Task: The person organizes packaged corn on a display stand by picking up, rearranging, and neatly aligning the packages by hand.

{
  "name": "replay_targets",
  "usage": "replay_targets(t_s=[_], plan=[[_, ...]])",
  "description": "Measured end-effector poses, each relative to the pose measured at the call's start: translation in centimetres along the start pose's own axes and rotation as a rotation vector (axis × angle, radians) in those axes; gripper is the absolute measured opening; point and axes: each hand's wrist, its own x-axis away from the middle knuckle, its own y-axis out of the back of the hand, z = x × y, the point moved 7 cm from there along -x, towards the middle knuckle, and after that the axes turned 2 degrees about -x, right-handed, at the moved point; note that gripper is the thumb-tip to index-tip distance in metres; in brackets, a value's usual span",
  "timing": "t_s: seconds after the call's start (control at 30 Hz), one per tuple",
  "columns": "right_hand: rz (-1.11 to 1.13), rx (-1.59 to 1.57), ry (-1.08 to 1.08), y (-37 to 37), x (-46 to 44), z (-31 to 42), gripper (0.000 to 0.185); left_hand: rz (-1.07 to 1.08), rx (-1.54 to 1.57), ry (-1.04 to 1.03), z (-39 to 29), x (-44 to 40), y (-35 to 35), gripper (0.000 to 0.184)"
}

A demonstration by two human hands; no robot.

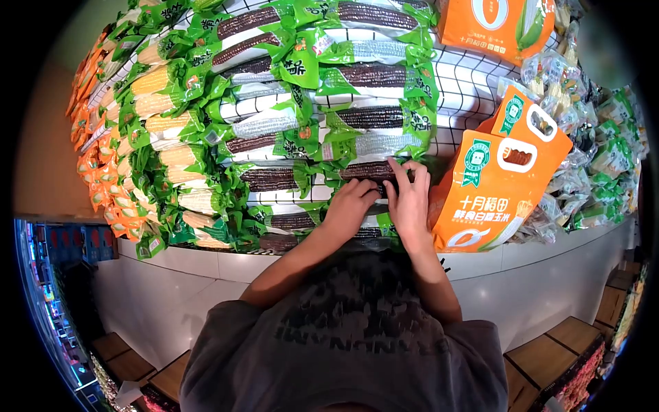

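A plastic-wrapped dark purple corn cob (362,169) with green printed ends lies on the display in front of me. My left hand (350,204) has its fingers bent onto the near side of this pack. At the pack's right end, my right hand (410,198) is closed, with curled fingers and the thumb pressed against the wrapping. Part of the pack is hidden under my fingers. More wrapped dark cobs (371,118) and greyish, shiny packs (268,125) lie in rows beyond.
Packs of yellow corn (151,81) lie on the left, with orange packs (113,172) beyond. Right of my hands stands an orange carry bag (480,199); another orange bag (498,31) is behind. Clear-and-green packs (607,154) fill the far right. A pale ledge (185,264) edges the display.
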Motion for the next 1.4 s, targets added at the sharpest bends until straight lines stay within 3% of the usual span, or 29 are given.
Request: replay_targets(t_s=[0.13, 0.23, 0.3, 0.4, 0.53, 0.67, 0.73, 0.87, 1.07, 1.2, 1.3, 1.4], plan=[[-0.046, -0.09, 0.003, 1.6, 2.1, -0.1, 0.035, -0.005, 0.311, 0.082, 0.6, 1.0, 2.4, 0.027], [0.176, -0.224, 0.049, 1.4, 3.5, 0.3, 0.027, 0.154, 0.428, 0.148, 0.9, 2.4, 3.7, 0.026], [0.282, -0.143, 0.096, 1.4, 4.3, 0.6, 0.025, 0.368, 0.365, 0.153, 0.6, 3.2, 3.6, 0.027], [0.384, -0.009, 0.193, 0.2, 5.0, 1.0, 0.019, 0.314, 0.18, 0.076, 0.4, 4.1, 3.9, 0.03], [0.444, 0.106, 0.212, -0.5, 4.8, 0.9, 0.012, 0.343, 0.078, 0.109, 1.7, 4.8, 3.0, 0.018], [0.431, 0.002, 0.249, 0.7, 3.7, 3.0, 0.006, 0.29, 0.075, 0.158, 1.7, 5.6, 4.1, 0.01], [0.431, -0.034, 0.277, 1.6, 2.9, 4.5, 0.006, 0.064, 0.18, 0.161, 1.7, 5.9, 6.1, 0.007], [0.369, -0.164, 0.328, 2.1, 1.5, 6.9, 0.007, 0.047, 0.137, 0.231, 2.0, 6.7, 8.9, 0.004], [0.405, -0.281, 0.392, -0.7, 1.0, 9.5, 0.011, -0.08, -0.13, 0.257, 3.9, 8.5, 13.9, 0.011], [0.391, -0.324, 0.413, -3.3, 0.8, 11.5, 0.019, -0.266, -0.24, 0.33, 7.6, 10.4, 15.8, 0.007], [0.286, -0.324, 0.429, -4.6, 0.2, 12.8, 0.039, -0.309, -0.249, 0.418, 10.9, 11.7, 15.4, 0.005], [0.181, -0.269, 0.477, -5.0, 0.3, 13.9, 0.039, -0.342, -0.319, 0.464, 12.2, 12.0, 14.4, 0.004]])
